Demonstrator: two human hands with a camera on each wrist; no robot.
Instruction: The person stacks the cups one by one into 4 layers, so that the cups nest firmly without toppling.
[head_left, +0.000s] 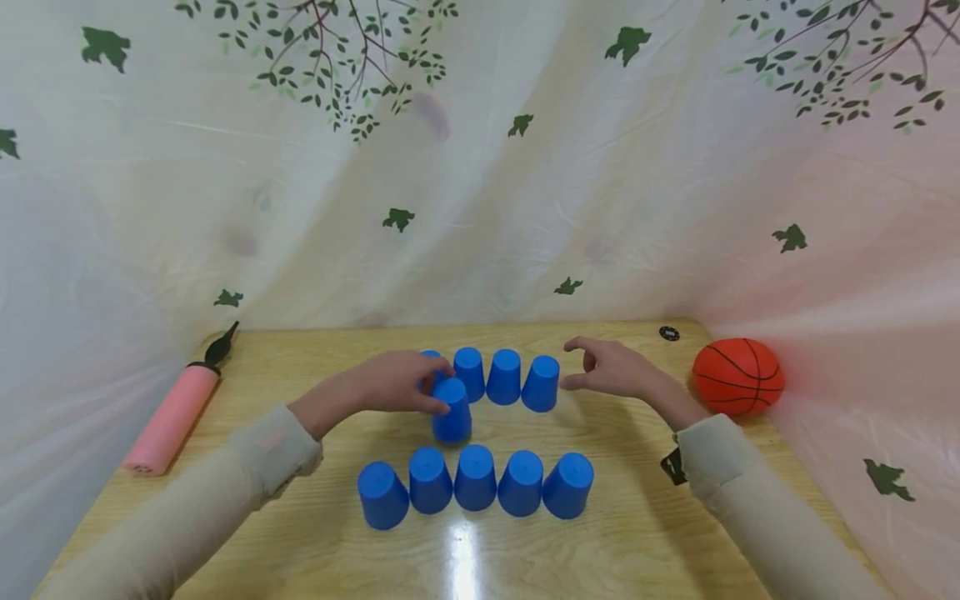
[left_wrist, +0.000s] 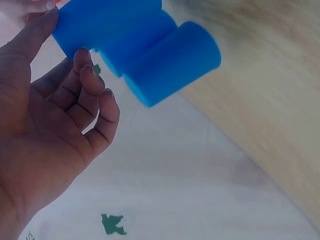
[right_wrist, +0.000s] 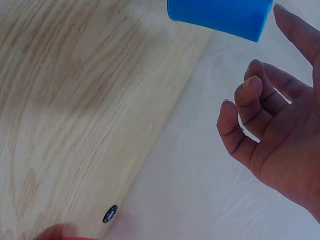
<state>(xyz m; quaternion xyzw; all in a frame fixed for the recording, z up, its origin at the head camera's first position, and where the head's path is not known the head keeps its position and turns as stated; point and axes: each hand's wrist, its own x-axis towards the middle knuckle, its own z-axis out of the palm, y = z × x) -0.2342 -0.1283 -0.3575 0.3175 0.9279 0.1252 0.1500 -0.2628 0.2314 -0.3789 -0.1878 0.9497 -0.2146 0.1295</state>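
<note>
My left hand [head_left: 393, 382] pinches an upside-down blue cup [head_left: 452, 421] between thumb and fingers, just in front of the back row. In the left wrist view the thumb lies against that cup [left_wrist: 107, 22], while the other fingers curl loosely. Behind it stand several more upside-down blue cups [head_left: 506, 377], the leftmost mostly hidden by the hand. My right hand [head_left: 618, 368] hovers at the right end of this row with thumb and index finger spread. Its thumb tip is close to the end cup [head_left: 541, 385]; whether they touch I cannot tell.
Nearer on the wooden table [head_left: 300, 533], several upside-down blue cups [head_left: 476, 479] form a front row. A pink hand pump [head_left: 172, 421] lies at left. At right are an orange basketball [head_left: 738, 377], a black disc [head_left: 669, 333] and a dark item [head_left: 674, 467] partly under the right sleeve.
</note>
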